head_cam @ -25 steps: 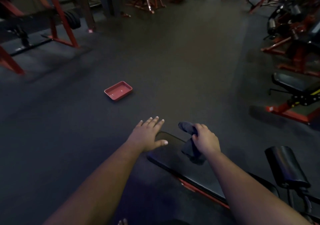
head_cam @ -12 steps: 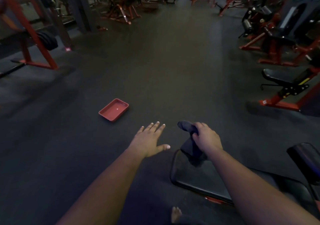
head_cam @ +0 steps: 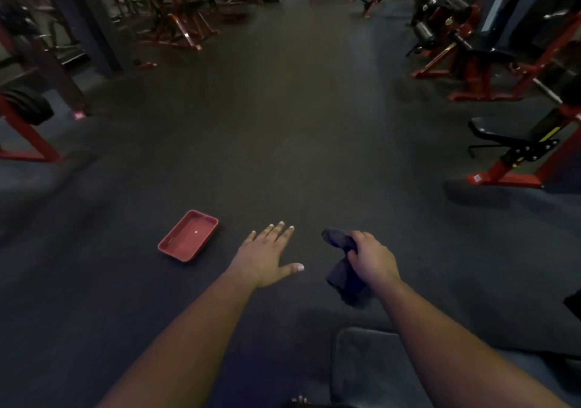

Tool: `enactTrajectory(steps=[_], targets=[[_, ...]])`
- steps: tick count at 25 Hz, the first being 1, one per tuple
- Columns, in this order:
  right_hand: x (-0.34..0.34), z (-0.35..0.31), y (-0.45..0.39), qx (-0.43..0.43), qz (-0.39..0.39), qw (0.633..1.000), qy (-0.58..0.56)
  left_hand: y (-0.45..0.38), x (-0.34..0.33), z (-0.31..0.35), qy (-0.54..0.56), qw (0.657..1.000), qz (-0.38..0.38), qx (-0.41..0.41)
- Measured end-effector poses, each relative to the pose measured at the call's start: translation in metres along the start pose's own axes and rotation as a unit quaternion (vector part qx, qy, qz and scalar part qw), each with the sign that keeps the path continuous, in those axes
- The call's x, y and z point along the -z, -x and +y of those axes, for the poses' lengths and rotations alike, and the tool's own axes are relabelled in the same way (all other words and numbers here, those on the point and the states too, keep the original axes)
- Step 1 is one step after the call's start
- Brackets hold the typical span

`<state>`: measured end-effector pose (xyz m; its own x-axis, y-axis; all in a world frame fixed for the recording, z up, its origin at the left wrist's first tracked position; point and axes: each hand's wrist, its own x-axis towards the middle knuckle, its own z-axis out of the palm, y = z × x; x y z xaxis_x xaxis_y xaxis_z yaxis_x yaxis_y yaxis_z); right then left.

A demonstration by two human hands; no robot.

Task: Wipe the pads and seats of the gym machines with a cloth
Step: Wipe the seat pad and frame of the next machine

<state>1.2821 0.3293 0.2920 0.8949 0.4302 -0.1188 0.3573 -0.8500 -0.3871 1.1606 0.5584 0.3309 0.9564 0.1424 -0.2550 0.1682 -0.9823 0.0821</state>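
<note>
My right hand grips a dark crumpled cloth, which hangs from my fist in the air over the floor. My left hand is stretched out flat with its fingers apart and holds nothing. A black bench pad lies low at the bottom of the view, under my right forearm and partly hidden by it. Both hands are raised off the pad, ahead of its near end.
A red shallow tray lies on the dark rubber floor, left of my left hand. Red-framed machines stand at the right, one with a black seat. More red racks line the back left.
The view has lifted and moved back, so the bench pad slid down to the bottom edge. Both hands have left the pad and hang over the floor. The cloth stays in my right hand.
</note>
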Motion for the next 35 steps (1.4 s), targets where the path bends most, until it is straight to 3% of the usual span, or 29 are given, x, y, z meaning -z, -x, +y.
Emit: enactTrajectory(steps=[9,18,25,35], targets=[[0.017,0.006,-0.164,-0.110,0.065,0.992,-0.020,-0.213,0.040,-0.051,-0.012,0.994,-0.017,-0.110],[0.051,0.009,-0.294,-0.246,0.117,0.962,-0.020,-0.434,0.109,-0.074,-0.046,0.963,-0.034,-0.262],[0.079,0.077,-0.406,-0.338,0.176,0.923,-0.054,-0.613,0.140,-0.015,-0.059,0.933,-0.045,-0.353],[0.162,0.207,-0.609,-0.377,0.174,0.908,-0.053,-0.861,0.200,0.096,-0.050,0.917,-0.048,-0.392]])
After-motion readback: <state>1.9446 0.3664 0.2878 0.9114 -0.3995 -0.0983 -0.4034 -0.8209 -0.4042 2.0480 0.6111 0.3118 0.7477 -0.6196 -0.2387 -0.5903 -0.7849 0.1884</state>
